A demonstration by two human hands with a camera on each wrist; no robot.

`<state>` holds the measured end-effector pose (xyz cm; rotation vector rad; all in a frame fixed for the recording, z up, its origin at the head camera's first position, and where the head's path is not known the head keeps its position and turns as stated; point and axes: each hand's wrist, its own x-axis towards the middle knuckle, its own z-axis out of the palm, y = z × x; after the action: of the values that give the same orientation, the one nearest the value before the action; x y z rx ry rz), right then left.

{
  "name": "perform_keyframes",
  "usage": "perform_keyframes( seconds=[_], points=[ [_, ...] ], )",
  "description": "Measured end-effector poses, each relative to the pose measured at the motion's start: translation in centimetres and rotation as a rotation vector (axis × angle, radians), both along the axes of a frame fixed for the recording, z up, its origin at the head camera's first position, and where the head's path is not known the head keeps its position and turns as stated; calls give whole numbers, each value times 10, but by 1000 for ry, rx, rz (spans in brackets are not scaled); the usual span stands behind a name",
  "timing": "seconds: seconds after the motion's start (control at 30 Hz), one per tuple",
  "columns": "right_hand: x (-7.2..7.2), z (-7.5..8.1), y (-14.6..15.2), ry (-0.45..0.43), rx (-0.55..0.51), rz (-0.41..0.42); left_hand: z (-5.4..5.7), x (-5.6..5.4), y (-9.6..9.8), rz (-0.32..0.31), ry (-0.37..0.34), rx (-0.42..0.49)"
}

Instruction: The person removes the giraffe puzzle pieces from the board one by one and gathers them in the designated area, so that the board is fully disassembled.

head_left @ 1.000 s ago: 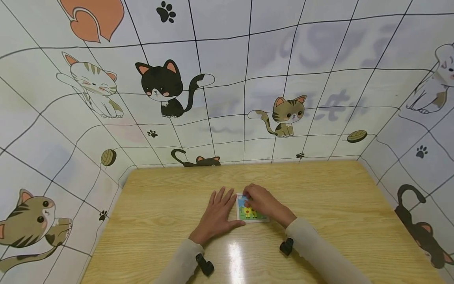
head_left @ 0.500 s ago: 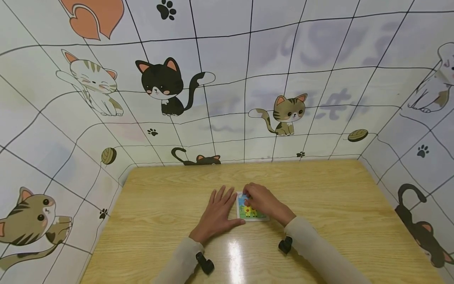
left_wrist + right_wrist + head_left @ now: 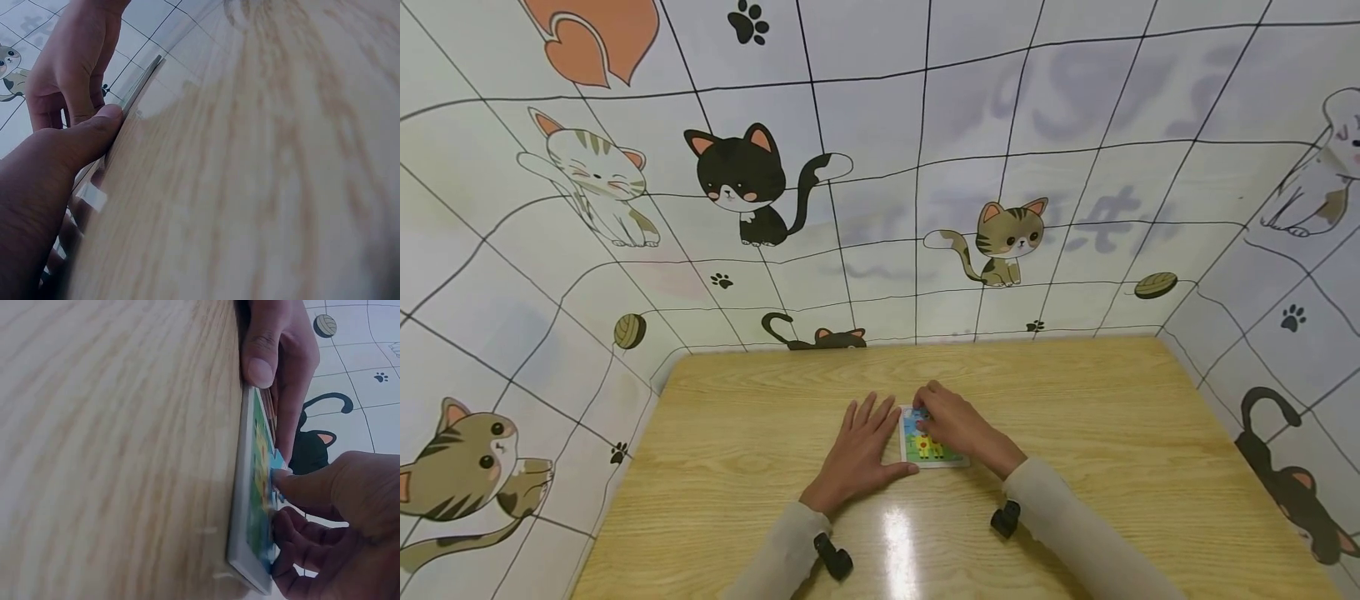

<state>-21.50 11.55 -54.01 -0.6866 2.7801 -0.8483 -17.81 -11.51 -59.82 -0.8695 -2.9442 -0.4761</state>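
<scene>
A small picture puzzle (image 3: 927, 456) with a white border lies flat on the table, showing yellow giraffe-like figures on green under a blue sky. My left hand (image 3: 859, 457) rests spread on the table at its left side; the thumb reaches its lower left corner and a fingertip its upper left one. Over the upper part of the puzzle, my right hand (image 3: 958, 427) pinches a small blue puzzle piece (image 3: 279, 460) between thumb and fingers. The right wrist view shows this piece tilted up from the board. My right hand covers the puzzle's upper right.
The light wooden table (image 3: 760, 417) meets white walls (image 3: 880, 200) with grid lines and cartoon cats at its back and sides. A black wrist camera (image 3: 833, 557) sits on the left sleeve and another black camera (image 3: 1006, 518) on the right one.
My right hand has shifted slightly, its knuckles a little higher, and the blue at its fingertips looks changed. The left hand and the puzzle have stayed in place.
</scene>
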Motion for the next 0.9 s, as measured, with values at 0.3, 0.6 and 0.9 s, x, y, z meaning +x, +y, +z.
perform_keyframes(
  seconds=[0.3,0.6,0.9],
  points=[
    [0,-8,2,15,-145,-117,1,1,0,-5,6,26],
    [2,-12,5,71,-195,-93,1,3,-1,2,15,24],
    [6,-12,8,83,-255,-62,-1,2,0,-11,22,29]
  ],
)
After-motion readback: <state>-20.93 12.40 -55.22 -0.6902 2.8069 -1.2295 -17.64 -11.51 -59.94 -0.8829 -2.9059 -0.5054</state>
